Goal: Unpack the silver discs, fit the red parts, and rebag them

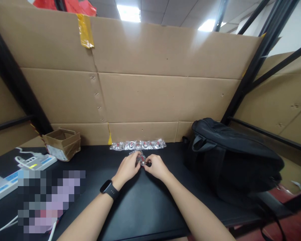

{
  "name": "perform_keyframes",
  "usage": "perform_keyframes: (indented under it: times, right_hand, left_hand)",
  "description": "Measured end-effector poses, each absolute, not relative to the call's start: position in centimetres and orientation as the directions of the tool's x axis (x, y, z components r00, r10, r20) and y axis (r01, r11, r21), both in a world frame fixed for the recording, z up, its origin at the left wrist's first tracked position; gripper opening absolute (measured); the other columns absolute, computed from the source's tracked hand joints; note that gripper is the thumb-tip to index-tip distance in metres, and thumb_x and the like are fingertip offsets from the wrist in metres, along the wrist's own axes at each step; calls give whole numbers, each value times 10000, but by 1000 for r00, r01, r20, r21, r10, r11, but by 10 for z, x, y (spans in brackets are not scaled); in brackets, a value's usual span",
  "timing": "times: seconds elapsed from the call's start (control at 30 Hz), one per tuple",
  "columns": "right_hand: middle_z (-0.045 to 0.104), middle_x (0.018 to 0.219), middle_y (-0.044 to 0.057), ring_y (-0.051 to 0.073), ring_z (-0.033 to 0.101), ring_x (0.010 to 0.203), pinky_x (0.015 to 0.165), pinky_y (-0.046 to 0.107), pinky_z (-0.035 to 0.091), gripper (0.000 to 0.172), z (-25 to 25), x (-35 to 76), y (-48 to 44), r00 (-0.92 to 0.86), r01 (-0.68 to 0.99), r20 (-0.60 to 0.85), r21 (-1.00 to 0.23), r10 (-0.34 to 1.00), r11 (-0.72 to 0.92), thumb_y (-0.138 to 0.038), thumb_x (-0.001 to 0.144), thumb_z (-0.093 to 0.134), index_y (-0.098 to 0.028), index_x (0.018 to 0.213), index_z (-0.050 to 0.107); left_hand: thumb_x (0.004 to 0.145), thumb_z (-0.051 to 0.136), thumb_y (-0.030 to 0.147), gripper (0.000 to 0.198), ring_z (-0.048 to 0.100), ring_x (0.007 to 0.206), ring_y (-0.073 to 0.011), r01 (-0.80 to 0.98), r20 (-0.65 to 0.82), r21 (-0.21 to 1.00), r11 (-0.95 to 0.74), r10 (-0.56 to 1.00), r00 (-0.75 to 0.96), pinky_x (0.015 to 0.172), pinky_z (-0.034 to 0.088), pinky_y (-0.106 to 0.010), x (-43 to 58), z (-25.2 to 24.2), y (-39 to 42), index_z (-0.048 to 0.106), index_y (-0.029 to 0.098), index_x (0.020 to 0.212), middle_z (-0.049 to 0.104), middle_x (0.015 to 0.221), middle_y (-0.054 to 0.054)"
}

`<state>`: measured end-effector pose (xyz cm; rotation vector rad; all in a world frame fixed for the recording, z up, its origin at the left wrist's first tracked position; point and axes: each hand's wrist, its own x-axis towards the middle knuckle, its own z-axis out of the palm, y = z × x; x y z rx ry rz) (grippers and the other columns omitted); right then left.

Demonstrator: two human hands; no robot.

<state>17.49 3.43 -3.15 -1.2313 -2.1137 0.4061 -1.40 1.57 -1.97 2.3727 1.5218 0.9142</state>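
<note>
My left hand (127, 168) and my right hand (156, 166) meet over the middle of the black table (140, 207). Both pinch a small clear plastic packet (141, 158) with a silver and red part inside; a small black piece shows at my right fingertips. A black watch sits on my left wrist (109, 189). Just behind the hands, a row of several similar clear packets (137, 145) lies against the cardboard wall.
A large black bag (230, 160) fills the table's right side. An open small cardboard box (62, 143) stands at back left, with white power strips (20, 169) beside it. A pixelated patch (50, 201) covers the front left. Cardboard walls (150, 83) and black frame bars enclose the space.
</note>
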Motion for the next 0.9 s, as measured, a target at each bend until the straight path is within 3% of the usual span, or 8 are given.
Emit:
perform_keyframes:
  times: [0.17,0.4,0.63,0.9]
  right_hand:
    - [720,865,53,173,655,788,753,255,492,84,-32,174,35,-358,663,364,-550,860,508,-207,751,723,-190,828,753]
    - [706,819,28,155,642,737,724,249,501,90,-34,175,38,-341,623,361,-605,868,496,-153,741,743,-203,815,755]
    - [667,819,-2,133,601,692,677,234,473,197,-37,174,39,-247,621,374,-647,894,442,-176,678,830,-199,797,674]
    - [644,841,-19,135,581,706,648,229,408,314,-36,165,41,-170,717,382,-585,908,380,-250,631,873,-213,807,616]
  left_hand:
    - [823,592,193,485,587,1216,-259,779,308,419,-467,880,362,1022,426,-401,-22,-25,16,494,268,1292,648,1281,-72]
    - [788,689,227,645,571,1266,-253,754,176,528,-390,919,352,1063,408,-401,-27,-39,28,431,283,1376,607,1377,-64]
    - [798,681,229,697,591,1242,-240,741,181,525,-419,905,384,1065,395,-397,-23,-35,24,393,302,1428,629,1357,-46]
    - [802,670,218,718,558,1278,-246,745,215,497,-445,895,391,1081,357,-427,-21,-38,24,370,311,1447,571,1426,-57]
